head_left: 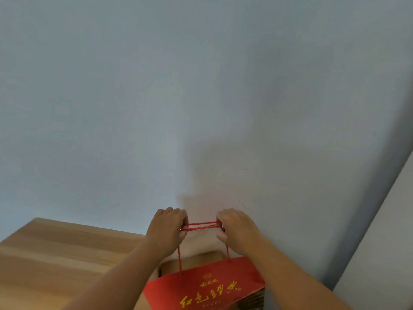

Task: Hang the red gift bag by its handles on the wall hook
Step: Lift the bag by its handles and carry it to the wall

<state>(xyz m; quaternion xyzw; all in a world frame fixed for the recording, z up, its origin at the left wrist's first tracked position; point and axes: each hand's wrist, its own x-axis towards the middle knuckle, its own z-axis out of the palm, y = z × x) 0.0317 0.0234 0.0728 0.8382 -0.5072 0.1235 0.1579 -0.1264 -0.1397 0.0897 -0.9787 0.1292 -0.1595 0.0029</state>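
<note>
Left hand: the left hand (168,227) is curling closed around the left end of the handles (202,226), knuckles facing the wall (201,97), fingers wrapped over the cords.
Right hand: the right hand (234,227) is gripping the right end of the same cords, fingers folded shut on them, thumb tucked under.
Handles: two red twisted cords are stretching taut and nearly level between the two hands, lying side by side; from each hand a cord is dropping down to the bag (205,285).
Bag: the red bag is hanging below and slightly nearer than both hands, tilting so its right top corner is sitting higher than the left; its front face is carrying a gold emblem and gold writing, and its lower part is running out of view at the bottom edge.
Table: a pale wooden table (55,253) is lying to the left of and below the left hand, its far edge meeting the wall; the left forearm is crossing over its right end.
Wall: a plain pale grey-blue surface is standing just beyond the hands, with shadow above and around them and a few small dark marks above the right hand.
Hook: no hook can be made out; whether the hands or cords are hiding one cannot be told.
Right edge: a lighter panel (384,253) is slanting up well to the right of the right hand.
</note>
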